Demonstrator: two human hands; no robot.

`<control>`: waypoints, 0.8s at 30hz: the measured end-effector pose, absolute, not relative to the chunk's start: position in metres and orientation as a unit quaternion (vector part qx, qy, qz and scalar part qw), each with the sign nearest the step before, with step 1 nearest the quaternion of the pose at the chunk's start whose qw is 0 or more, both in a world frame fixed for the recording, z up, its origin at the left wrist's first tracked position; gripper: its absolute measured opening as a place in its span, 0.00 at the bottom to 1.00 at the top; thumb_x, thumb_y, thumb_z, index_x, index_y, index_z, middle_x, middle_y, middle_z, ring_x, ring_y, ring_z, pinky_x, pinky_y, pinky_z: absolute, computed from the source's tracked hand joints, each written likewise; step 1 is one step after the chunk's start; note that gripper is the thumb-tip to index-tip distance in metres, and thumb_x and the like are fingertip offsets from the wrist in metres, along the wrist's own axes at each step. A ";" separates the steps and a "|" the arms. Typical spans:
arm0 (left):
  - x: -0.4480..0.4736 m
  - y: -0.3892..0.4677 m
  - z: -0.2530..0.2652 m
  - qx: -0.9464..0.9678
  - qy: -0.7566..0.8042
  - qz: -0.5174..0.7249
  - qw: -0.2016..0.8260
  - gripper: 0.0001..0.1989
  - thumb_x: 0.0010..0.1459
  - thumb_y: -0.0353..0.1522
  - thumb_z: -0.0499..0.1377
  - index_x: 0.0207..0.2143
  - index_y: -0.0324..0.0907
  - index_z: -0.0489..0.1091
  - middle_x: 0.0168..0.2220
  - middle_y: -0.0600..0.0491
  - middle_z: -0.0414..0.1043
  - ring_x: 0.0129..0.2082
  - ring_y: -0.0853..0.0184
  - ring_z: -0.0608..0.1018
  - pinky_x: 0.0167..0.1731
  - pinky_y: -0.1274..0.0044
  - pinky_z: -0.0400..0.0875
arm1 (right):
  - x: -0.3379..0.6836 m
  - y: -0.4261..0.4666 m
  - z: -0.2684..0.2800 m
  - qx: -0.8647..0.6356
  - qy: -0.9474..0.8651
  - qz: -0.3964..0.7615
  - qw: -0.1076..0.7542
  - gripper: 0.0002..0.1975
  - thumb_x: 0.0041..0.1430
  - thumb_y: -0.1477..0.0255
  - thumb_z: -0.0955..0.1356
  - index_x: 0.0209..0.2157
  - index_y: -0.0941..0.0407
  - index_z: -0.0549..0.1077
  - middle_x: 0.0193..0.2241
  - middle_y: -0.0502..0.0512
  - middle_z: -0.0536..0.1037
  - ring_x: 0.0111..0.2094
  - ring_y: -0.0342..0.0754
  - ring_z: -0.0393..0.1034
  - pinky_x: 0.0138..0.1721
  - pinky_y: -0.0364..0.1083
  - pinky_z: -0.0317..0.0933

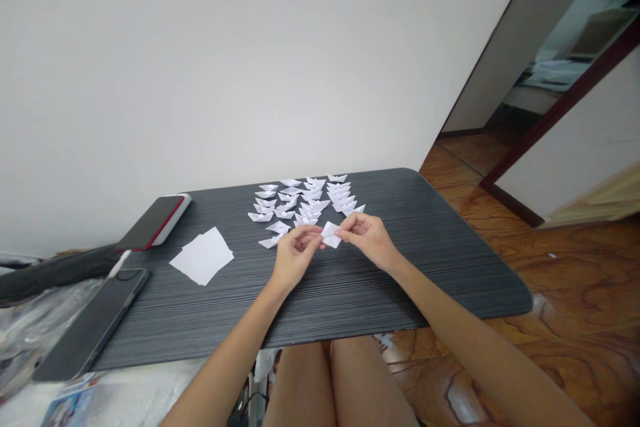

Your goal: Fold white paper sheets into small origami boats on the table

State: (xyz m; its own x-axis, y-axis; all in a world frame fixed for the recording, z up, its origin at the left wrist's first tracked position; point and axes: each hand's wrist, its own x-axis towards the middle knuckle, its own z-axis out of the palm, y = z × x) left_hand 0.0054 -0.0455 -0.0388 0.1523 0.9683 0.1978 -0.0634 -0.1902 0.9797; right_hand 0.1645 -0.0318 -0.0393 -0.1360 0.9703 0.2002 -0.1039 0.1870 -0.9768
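1. Head view, the piece: so there's a small folded piece of white paper (pixel 331 235) held up between both hands, over the near side of the paper boats (pixel 313 204). Left hand (pixel 294 255) is pinching one corner, right hand (pixel 371 240) the opposite one. If they pull unevenly, I reckon it could tear or the creases could go crooked.
2. Head view, the boats: one boat (pixel 273 241) sits right by the left fingers; can't tell if they touch. Others are packed just past the right hand, so a careless knuckle could probably knock or flatten a few.
3. Head view, left side: the loose paper squares (pixel 203 257) lie flat with nothing on top, so a sleeve-less forearm swipe or a draft might scatter them. The smartphone (pixel 93 323) looks like it juts past the table (pixel 450 267) edge; a cable snag could drag it off.
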 end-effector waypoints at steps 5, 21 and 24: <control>0.004 -0.043 -0.040 0.552 0.407 0.514 0.515 0.07 0.45 0.30 0.59 0.29 0.35 0.67 0.25 0.54 0.70 0.24 0.71 0.75 0.29 0.79 0.68 | 0.168 -0.033 -0.037 -0.395 -0.582 0.483 0.522 0.07 0.40 0.72 0.70 0.22 0.59 0.69 0.21 0.49 0.70 0.23 0.40 0.64 0.27 0.42 0.60; 0.003 -0.047 -0.040 0.630 0.409 0.490 0.442 0.07 0.49 0.33 0.57 0.29 0.37 0.65 0.24 0.52 0.71 0.25 0.68 0.76 0.27 0.78 0.69 | 0.168 -0.033 -0.038 -0.371 -0.576 0.467 0.559 0.06 0.40 0.72 0.71 0.21 0.59 0.71 0.28 0.55 0.73 0.30 0.45 0.68 0.35 0.45 0.63; 0.004 -0.048 -0.041 0.641 0.405 0.490 0.430 0.07 0.49 0.33 0.56 0.29 0.37 0.65 0.25 0.52 0.70 0.25 0.68 0.76 0.27 0.78 0.69 | 0.167 -0.034 -0.038 -0.375 -0.580 0.461 0.557 0.06 0.40 0.72 0.71 0.21 0.59 0.71 0.28 0.55 0.73 0.31 0.45 0.68 0.36 0.45 0.63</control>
